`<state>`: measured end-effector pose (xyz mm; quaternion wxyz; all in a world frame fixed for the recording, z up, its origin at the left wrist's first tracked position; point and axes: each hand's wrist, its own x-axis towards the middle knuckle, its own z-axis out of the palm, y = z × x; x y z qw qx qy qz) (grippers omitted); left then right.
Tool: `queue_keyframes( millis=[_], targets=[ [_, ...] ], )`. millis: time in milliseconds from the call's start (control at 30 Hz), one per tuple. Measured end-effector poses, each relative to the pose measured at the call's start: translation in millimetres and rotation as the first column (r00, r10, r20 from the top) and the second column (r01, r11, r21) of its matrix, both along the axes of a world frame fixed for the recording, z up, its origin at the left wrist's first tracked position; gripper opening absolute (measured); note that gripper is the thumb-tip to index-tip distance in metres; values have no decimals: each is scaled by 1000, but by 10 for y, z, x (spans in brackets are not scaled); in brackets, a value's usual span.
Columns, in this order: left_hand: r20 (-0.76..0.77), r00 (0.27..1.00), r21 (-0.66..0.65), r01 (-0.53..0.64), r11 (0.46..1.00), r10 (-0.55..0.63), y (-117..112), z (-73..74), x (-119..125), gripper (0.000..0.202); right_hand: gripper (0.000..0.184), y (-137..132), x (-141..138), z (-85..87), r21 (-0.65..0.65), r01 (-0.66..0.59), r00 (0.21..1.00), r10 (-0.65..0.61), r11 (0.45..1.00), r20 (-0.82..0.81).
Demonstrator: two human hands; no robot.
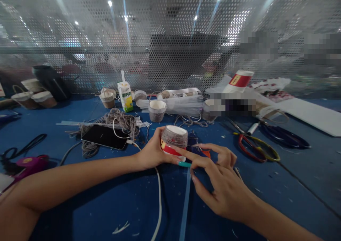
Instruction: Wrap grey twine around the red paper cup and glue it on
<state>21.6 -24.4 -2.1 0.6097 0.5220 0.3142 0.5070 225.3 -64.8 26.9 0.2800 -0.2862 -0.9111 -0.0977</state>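
A paper cup [170, 148] with a red and yellow band is gripped in my left hand [153, 150]. Grey cord [174, 136] is wound around the cup's upper part. My right hand [221, 179] reaches in from the right with its fingers apart, and a fingertip rests at the cup's front. A small teal piece [184, 164] lies between my left thumb and my right fingers; what it belongs to is unclear. Behind my right fingers a dark blue object with an orange part [206, 153] is mostly hidden.
Beyond the cup stand a small cord-wrapped bucket [157, 111] and a drink carton [127, 97]. Left lie a phone [105, 136], grey cord [119, 120] and a purple tool [29, 164]. Scissors [255, 147] lie right, before stacked paper cups [241, 80]. A white cable [160, 198] crosses the blue table.
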Motion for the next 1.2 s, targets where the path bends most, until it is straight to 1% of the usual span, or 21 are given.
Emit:
queue_keyframes(
  millis=[200, 333, 467, 533, 600, 667, 700, 767, 833, 867, 933, 1033, 1133, 1200],
  targets=[
    [-36, 999, 43, -6, 999, 8, -1, -9, -11, 85, 22, -12, -2, -45, -81, -61, 998, 64, 995, 26],
    [-65, 998, 74, 0, 997, 5, -9, -10, -14, 80, 21, -8, -10, -56, -88, -45, 997, 50, 995, 52],
    [-26, 1000, 23, 11, 1000, -11, 3, -8, -19, 80, 23, -2, 17, -19, -37, -94, 995, 95, 995, 16],
    [14, 1000, -17, 22, 1000, -22, 23, -16, -37, 79, 27, -3, 22, 6, 23, -67, 996, 68, 997, -64],
    [53, 997, -50, 66, 997, -63, 45, -28, -68, 79, 36, 4, 16, 15, 56, -5, 980, 16, 998, -196],
    [98, 984, -70, 159, 985, -152, 62, -40, -104, 80, 51, 30, 4, -6, 38, 22, 957, -10, 999, -291],
    [117, 972, -74, 211, 975, -202, 66, -42, -121, 80, 60, 51, 1, -28, 17, 10, 953, -5, 1000, -304],
    [141, 948, -83, 298, 951, -285, 67, -39, -149, 79, 75, 101, 2, -88, -21, -30, 961, 23, 999, -277],
    [149, 929, -103, 356, 929, -339, 60, -29, -165, 78, 84, 148, 10, -148, -20, -51, 972, 45, 999, -231],
    [148, 923, -113, 372, 921, -355, 56, -25, -168, 79, 85, 165, 14, -171, -9, -43, 975, 40, 999, -219],
    [140, 918, -116, 389, 914, -372, 52, -23, -169, 81, 80, 183, 15, -195, 30, -15, 976, 21, 999, -215],
    [94, 922, -76, 384, 920, -376, 58, -37, -160, 90, 71, 174, 1, -181, 65, -20, 975, 34, 998, -221],
    [64, 931, -19, 361, 932, -359, 70, -52, -153, 96, 72, 150, -13, -152, 12, -66, 974, 67, 998, -215],
    [84, 935, 13, 344, 939, -343, 74, -54, -153, 93, 73, 138, -14, -142, -34, -77, 970, 67, 996, -232]
  ],
)
